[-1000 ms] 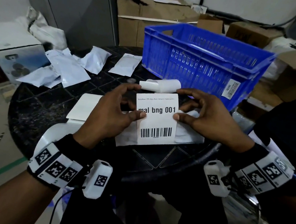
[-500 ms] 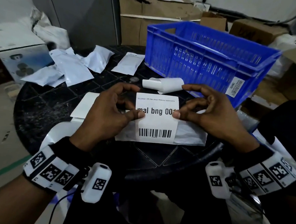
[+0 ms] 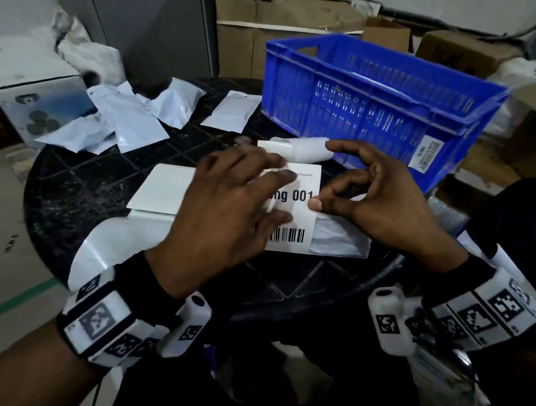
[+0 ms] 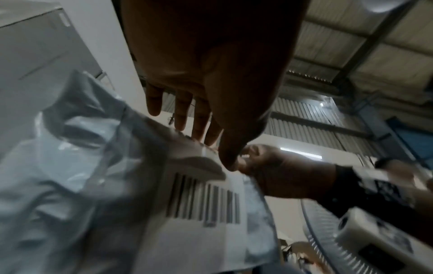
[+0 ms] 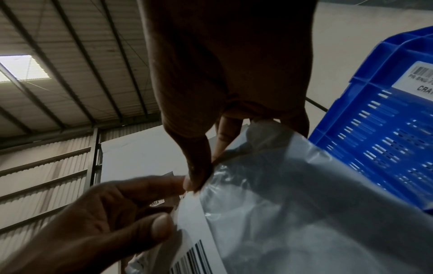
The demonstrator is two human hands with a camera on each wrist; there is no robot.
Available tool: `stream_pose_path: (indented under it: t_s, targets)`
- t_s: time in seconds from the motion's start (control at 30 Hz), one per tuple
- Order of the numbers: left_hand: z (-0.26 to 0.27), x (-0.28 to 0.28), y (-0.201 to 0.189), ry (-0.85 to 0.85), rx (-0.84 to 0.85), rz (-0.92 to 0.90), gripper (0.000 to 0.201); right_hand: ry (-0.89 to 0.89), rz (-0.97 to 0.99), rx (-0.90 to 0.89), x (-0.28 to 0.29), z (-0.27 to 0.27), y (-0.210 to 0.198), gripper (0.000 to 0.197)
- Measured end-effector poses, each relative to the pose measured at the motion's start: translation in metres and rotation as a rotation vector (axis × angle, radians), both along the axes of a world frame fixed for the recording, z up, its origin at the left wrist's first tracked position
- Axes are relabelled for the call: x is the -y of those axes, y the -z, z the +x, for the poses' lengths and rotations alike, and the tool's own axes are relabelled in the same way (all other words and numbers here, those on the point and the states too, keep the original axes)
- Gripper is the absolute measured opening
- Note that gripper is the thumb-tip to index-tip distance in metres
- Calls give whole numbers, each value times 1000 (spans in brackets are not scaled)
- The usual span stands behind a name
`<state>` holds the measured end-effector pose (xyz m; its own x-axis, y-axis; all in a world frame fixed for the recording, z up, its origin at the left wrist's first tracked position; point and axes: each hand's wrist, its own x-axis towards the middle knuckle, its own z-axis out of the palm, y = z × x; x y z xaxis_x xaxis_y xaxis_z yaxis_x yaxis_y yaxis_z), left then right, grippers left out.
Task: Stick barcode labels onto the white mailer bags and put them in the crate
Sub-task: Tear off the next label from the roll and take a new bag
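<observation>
A white barcode label (image 3: 301,197) printed "001" lies on a white mailer bag (image 3: 340,239) at the near side of the round black table. My left hand (image 3: 271,196) is spread flat on the label, its straight fingers pressing it down. The thumb and forefinger of my right hand (image 3: 323,198) pinch the bag at the label's right edge. The left wrist view shows the barcode (image 4: 203,200) on the crinkled bag (image 4: 58,166). In the right wrist view the thumb (image 5: 196,178) sits at the bag's (image 5: 293,194) edge. The blue crate (image 3: 357,112) stands behind, a white bag inside.
A curled white roll of label backing (image 3: 301,147) lies between my hands and the crate. Several loose white mailer bags (image 3: 127,119) are scattered at the table's back left. A flat white sheet (image 3: 162,189) lies left of my left hand. Cardboard boxes (image 3: 285,11) stand behind.
My left hand has let go of the label's left edge and spread flat over it. The label has come down onto the bag. My right hand stays at the right edge.
</observation>
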<state>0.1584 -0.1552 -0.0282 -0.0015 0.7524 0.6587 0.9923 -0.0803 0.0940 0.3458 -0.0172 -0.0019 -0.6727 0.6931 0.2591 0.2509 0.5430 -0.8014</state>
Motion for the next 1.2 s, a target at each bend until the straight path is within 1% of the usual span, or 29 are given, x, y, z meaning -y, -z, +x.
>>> stream_pose_path:
  t_s: [0.1,0.2,0.33,0.47,0.6,0.7,0.8,0.87,0.93,0.97,1.0,1.03,1.1,1.17,1.2]
  targets:
    - [-2,-5,9,-49,-33,-108,56,-20,12,-19,3,0,-4,78]
    - [-2,-5,13,-57,9,-171,57,-17,33,-64,6,2,-6,78]
    - [1,-2,6,-48,131,-224,46,-3,83,-89,10,4,-7,76]
    - [4,3,-6,-37,214,-249,32,2,107,-113,14,4,-7,64]
    - [3,2,-12,-61,143,-285,28,-4,115,-126,16,5,-7,46]
    - [2,1,-14,-85,71,-316,32,-2,134,-91,17,6,-8,41]
    - [1,3,-17,-90,20,-324,31,18,161,-64,16,7,-7,39]
    - [0,3,-21,-83,12,-347,30,10,289,13,14,9,-7,46]
    - [-1,2,-24,-65,-16,-421,31,-59,480,183,13,8,-9,63]
    - [-1,1,-25,-55,-31,-476,33,-103,545,269,14,5,-9,69]
    - [-1,0,-28,-38,-30,-519,36,-145,579,333,15,1,-9,70]
    - [-3,-2,-30,-13,-12,-540,38,-184,590,359,16,-3,-10,65]
    - [-9,-6,-33,38,79,-558,41,-232,541,314,14,-8,-11,52]
    - [-21,-8,-31,83,233,-612,46,-244,385,284,7,-10,-12,34]
    - [-27,-8,-28,113,323,-646,45,-250,320,290,3,-10,-12,25]
